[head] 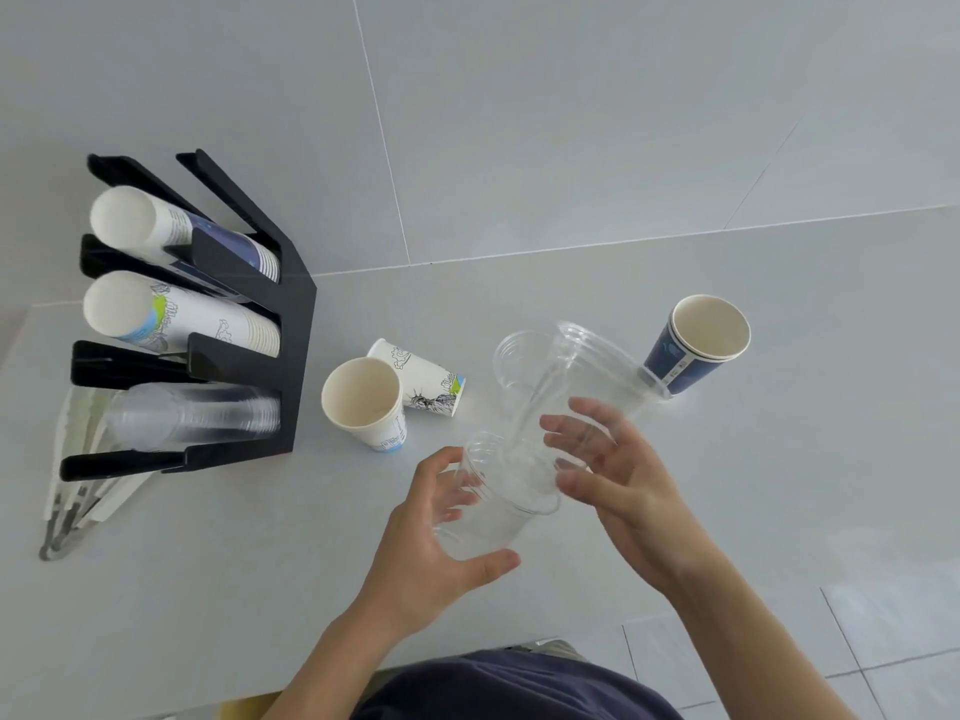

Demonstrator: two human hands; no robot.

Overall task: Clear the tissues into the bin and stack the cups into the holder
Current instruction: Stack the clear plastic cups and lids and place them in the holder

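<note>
My left hand [431,532] grips a clear plastic cup [488,517] above the white table. A second clear cup [524,387] leans into its mouth. My right hand [623,480] is beside that leaning cup, fingers spread against its lower wall. A third clear cup [608,366] lies on its side behind them. The black cup holder [296,324] stands at the left, with blue paper cups [228,241] in its top row, white printed cups [208,319] in the middle and clear cups [197,415] at the bottom.
An upright white paper cup [363,402] and a tipped white printed cup [423,381] sit between the holder and my hands. Stacked blue paper cups [698,345] stand at the right. White paper items [72,470] lie under the holder's left end. The table's near edge is below my arms.
</note>
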